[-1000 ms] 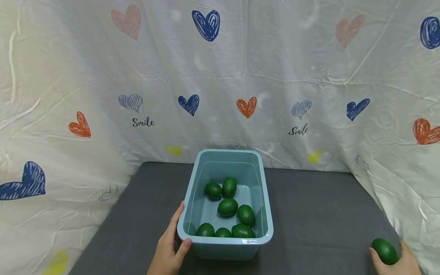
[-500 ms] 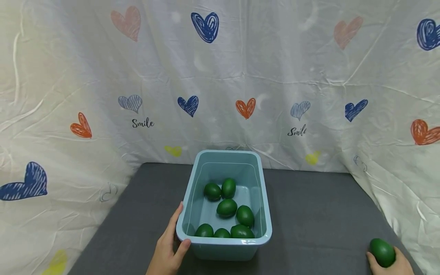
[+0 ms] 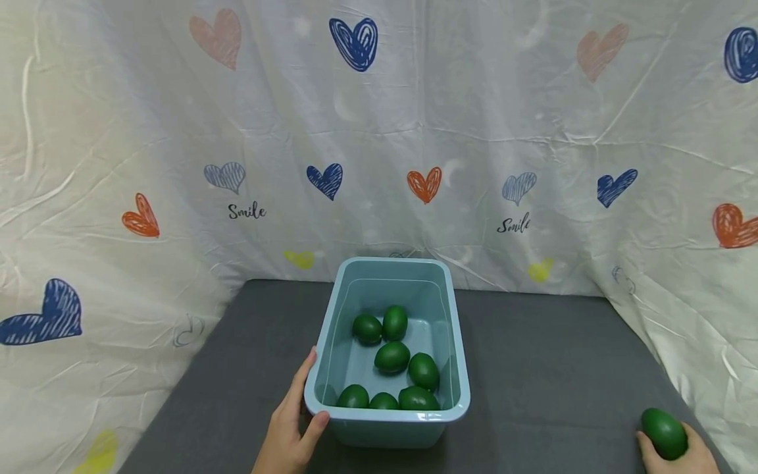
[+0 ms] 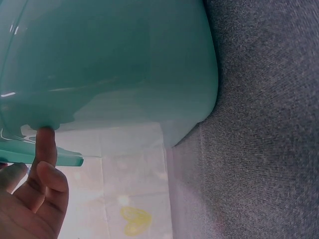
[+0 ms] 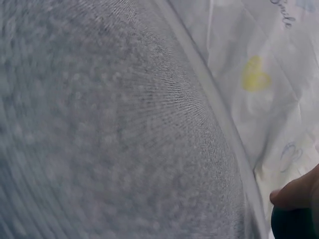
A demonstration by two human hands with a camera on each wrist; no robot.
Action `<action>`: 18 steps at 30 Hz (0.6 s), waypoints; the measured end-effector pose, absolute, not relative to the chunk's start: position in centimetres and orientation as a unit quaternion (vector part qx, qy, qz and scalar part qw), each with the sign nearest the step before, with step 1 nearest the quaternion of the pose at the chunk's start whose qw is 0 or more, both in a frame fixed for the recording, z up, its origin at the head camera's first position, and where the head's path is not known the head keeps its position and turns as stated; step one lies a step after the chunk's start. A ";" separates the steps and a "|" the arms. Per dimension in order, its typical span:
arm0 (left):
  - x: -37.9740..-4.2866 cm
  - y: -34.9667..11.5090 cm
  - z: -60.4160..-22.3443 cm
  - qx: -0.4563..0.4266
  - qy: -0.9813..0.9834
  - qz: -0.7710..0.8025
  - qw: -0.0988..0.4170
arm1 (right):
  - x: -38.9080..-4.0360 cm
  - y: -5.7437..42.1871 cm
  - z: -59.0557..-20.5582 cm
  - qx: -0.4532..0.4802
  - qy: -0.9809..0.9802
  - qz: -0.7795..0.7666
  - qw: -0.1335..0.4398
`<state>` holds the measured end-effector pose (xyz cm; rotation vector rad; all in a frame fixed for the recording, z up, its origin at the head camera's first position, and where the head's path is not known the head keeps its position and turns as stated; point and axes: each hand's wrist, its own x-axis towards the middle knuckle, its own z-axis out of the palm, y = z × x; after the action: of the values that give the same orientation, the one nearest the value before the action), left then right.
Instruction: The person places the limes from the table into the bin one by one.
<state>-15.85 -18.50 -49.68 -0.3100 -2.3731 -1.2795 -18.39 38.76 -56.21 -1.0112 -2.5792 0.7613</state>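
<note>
A light blue plastic tub (image 3: 387, 431) stands on the dark cloth, long side running away from me. Inside lie several smooth, dark green oval fruits (image 3: 392, 357), some near its front wall, others farther back. My left hand (image 3: 288, 421) holds the tub's near left corner, thumb at the front rim and fingers along the left side. The left wrist view shows fingers (image 4: 46, 149) under the rim, against the tub's outer wall. At the far right, my right hand (image 3: 681, 454) grips another green oval fruit (image 3: 664, 433) between thumb and fingers; its lower part is hidden.
Dark grey cloth (image 3: 551, 368) covers the table, with a stretch of it between the tub and my right hand. A white curtain (image 3: 379, 118) printed with hearts hangs behind and along both sides, close beyond the tub's far end.
The right hand, with the green oval fruit in its grip, shifts slightly left and then back right. The left hand and tub stay in place.
</note>
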 end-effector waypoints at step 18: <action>-15.7 -18.4 -49.5 -0.105 -0.855 -0.463 0.209 | -19.4 32.9 -51.8 -0.272 -0.890 0.307 0.198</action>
<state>-15.68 -18.39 -49.51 -0.2933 -2.3780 -1.2894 -19.42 32.86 -51.81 -0.7609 -2.4907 0.8589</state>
